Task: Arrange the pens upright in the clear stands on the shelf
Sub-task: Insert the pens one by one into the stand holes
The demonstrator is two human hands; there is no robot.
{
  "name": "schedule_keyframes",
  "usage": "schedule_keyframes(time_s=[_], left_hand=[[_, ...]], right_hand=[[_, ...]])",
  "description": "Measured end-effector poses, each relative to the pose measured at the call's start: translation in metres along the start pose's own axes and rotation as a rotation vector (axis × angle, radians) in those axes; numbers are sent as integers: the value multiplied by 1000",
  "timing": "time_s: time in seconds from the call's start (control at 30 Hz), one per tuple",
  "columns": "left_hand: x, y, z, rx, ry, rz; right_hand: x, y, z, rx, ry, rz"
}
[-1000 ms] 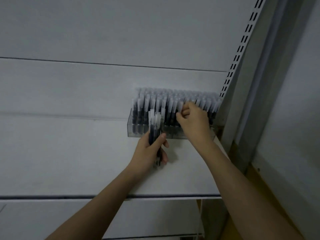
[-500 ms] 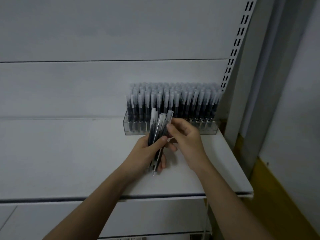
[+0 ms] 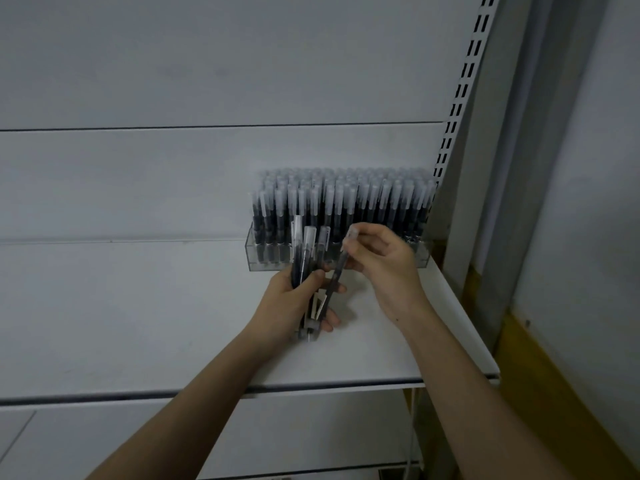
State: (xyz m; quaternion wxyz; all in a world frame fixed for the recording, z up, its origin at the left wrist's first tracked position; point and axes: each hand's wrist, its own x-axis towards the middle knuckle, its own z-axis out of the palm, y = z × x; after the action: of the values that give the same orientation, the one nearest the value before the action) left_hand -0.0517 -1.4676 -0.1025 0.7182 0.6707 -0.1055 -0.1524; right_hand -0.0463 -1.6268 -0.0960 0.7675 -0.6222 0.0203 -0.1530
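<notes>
Up at the back right corner of the white shelf (image 3: 138, 306), the clear stand (image 3: 337, 258) holds upright pens (image 3: 343, 202). Just before it, the left hand (image 3: 294, 303) grips a bundle of pens (image 3: 304, 258), and the right hand (image 3: 384, 268) pinches a single pen (image 3: 341, 261), tilted.

Clear stand (image 3: 254, 252) partly behind hands

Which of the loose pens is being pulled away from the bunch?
The tilted pen pinched by the right hand; the other loose pens sit bundled in the left hand.
</notes>
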Motion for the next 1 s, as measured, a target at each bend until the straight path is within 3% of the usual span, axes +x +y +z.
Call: schedule_keyframes(time_s=[0.17, 0.4, 1.0], left_hand=[[-1, 0, 0, -44, 0, 19], [-2, 1, -1, -52, -7, 15], [-1, 0, -2, -55, -26, 18]], right_hand=[[20, -43, -10, -44, 74, -107], [42, -71, -11, -367, 99, -409], [47, -65, -4, -596, 80, -486]])
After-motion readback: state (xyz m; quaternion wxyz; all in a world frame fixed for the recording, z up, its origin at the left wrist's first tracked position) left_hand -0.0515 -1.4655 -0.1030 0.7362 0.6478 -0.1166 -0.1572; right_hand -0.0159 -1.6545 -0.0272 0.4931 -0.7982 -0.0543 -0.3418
